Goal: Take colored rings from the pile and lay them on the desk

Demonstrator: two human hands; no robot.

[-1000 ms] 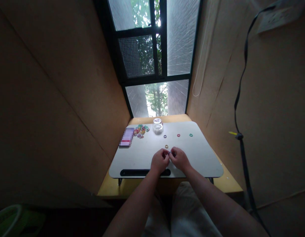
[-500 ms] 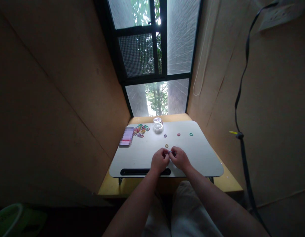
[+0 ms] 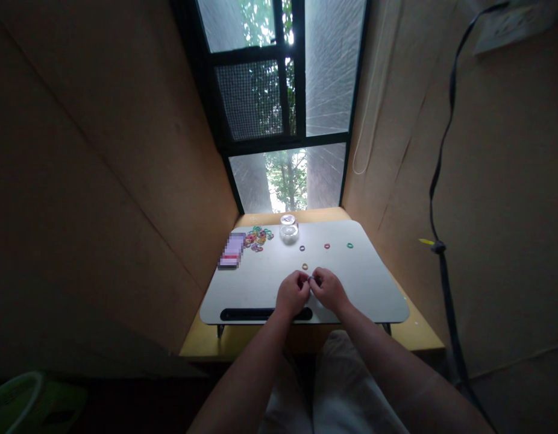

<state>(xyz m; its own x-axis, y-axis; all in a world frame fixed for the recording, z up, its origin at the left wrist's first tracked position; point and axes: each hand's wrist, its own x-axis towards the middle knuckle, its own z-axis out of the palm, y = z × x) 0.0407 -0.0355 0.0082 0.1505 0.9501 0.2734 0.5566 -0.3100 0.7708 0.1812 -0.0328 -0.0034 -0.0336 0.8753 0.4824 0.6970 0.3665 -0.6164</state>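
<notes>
My left hand [image 3: 294, 290] and my right hand [image 3: 326, 288] meet over the near middle of the white lap table [image 3: 252, 289]. Their fingertips are closed on a small purple ring [image 3: 311, 278], which looks like a hair tie and is mostly hidden by the fingers. Just beyond them lies a yellow ring [image 3: 305, 266]. Farther back, a purple ring [image 3: 302, 248], a red ring [image 3: 326, 246] and a green ring [image 3: 350, 245] are spaced out in a row. A pile of many-coloured rings [image 3: 257, 239] is at the back left.
Behind the row stands a clear plastic jar [image 3: 288, 232]. A blurred-out phone-like object [image 3: 232, 250] is on the left edge. The lap table has a black ledge [image 3: 247, 314] in front and rests on a yellow wooden surface [image 3: 202, 343]. On the right hangs a black cable [image 3: 451, 96].
</notes>
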